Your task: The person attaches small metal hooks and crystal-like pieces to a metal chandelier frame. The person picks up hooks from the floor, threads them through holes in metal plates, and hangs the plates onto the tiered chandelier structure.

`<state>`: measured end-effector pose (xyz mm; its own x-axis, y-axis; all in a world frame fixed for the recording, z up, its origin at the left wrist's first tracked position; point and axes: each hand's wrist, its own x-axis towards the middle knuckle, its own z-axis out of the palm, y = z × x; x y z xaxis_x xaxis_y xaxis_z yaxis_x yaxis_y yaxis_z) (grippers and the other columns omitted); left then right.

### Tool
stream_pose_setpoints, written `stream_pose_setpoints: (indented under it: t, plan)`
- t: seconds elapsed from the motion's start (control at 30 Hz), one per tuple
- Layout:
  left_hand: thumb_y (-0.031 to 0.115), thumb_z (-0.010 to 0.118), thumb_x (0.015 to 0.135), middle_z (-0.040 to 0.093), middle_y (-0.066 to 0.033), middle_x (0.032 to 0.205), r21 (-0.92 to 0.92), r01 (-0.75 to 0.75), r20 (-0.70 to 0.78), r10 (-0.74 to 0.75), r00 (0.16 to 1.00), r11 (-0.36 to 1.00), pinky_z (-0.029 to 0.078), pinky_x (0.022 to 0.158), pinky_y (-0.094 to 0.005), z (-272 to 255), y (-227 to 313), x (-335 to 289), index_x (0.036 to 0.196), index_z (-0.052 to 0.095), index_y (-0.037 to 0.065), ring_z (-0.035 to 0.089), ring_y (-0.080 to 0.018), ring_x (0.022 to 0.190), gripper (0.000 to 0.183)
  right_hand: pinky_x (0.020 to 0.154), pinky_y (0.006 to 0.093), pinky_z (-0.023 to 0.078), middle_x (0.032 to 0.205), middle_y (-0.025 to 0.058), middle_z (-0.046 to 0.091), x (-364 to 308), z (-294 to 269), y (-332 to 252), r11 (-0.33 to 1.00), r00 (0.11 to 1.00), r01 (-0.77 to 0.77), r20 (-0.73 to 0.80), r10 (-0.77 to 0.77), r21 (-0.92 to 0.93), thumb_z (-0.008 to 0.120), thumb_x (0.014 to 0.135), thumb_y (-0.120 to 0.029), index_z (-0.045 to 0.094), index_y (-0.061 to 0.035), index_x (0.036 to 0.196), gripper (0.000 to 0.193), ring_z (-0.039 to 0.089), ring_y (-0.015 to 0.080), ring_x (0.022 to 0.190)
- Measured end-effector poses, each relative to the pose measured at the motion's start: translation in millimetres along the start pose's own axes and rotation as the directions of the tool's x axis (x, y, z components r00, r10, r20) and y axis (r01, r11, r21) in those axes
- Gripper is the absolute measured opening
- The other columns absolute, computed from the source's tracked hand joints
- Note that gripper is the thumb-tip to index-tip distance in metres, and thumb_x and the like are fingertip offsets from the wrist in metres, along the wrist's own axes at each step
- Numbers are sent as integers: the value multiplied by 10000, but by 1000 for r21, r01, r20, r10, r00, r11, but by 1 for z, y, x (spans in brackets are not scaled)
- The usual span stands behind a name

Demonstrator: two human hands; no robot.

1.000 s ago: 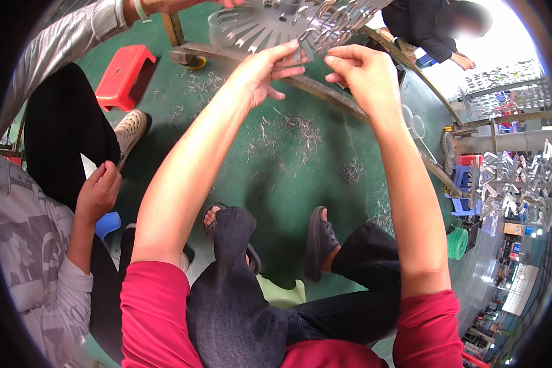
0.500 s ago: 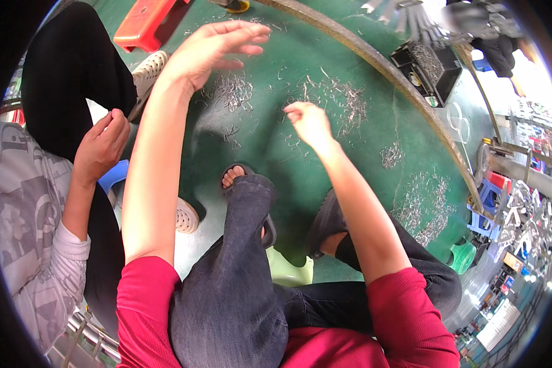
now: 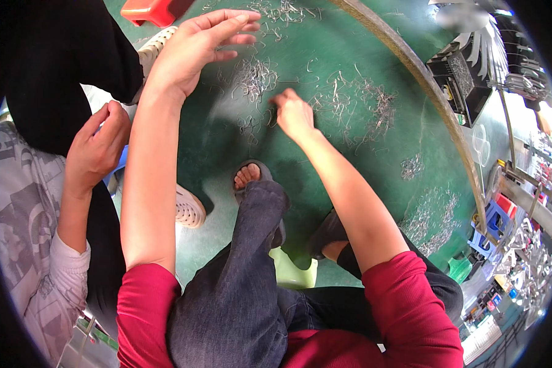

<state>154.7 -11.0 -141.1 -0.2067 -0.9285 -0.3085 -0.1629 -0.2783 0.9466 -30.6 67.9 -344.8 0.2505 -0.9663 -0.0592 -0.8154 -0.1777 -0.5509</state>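
Metal clips (image 3: 254, 76) scattered, right hand (image 3: 293, 115) pinching them, left hand (image 3: 193, 46) spread open above.

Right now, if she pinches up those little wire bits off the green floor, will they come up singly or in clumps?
Probably in clumps: the wire pieces lie tangled in loose heaps. They look thin and light, so a pinch by the right hand would likely lift several. Stray ones may slide on the smooth green floor.

Green floor (image 3: 374, 202), red stool (image 3: 150, 10), daylight
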Motion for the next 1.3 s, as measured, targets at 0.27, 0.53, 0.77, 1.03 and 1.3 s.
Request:
stream_pose_setpoints:
  t: [0.27, 0.53, 0.77, 1.03, 1.3]
  plan:
    - [283, 513, 911, 620, -27, 1084, -37, -35, -71, 33, 997, 999, 433, 852, -276, -24, -17, 4, 1134, 600, 103, 584, -102, 968, 299, 748, 414, 500, 991, 118, 513, 31, 4, -18, 997, 1000, 3, 10, -2, -77, 515, 738, 9, 558, -185, 1191, 494, 570, 301, 911]
    - [265, 529, 903, 624, -25, 1082, -92, 5, -135, -18, 991, 996, 434, 852, -284, -32, -34, 4, 1110, 612, 103, 587, -110, 960, 275, 722, 423, 505, 963, 109, 548, 7, 14, -22, 1000, 1000, -9, 19, 9, 18, 533, 779, -58, 629, -175, 1025, 288, 597, 315, 846]
    - [263, 530, 905, 628, -18, 1071, -96, 16, -143, -29, 989, 995, 435, 849, -284, -38, -39, 7, 1106, 614, 104, 589, -109, 956, 269, 710, 440, 498, 949, 99, 554, 25, 2, -2, 977, 977, -205, -53, 208, 60, 568, 790, -80, 612, -129, 949, 172, 610, 326, 821]
    - [246, 526, 907, 635, -25, 1051, -98, 32, -190, -50, 980, 995, 445, 832, -276, -37, -46, 6, 1099, 613, 86, 599, -110, 947, 264, 741, 415, 500, 1060, 102, 496, 31, 6, -13, 999, 991, 6, -132, 1, 49, 604, 735, -60, 575, -124, 1074, 347, 542, 300, 970]
    - [223, 519, 908, 634, -27, 1043, -127, 45, -249, -76, 966, 991, 446, 821, -268, -42, -61, 7, 1109, 607, 74, 601, -101, 924, 266, 842, 401, 415, 992, 52, 531, 31, 13, -15, 934, 928, 350, 161, -336, -71, 576, 738, -74, 592, -141, 1045, 315, 526, 235, 999]
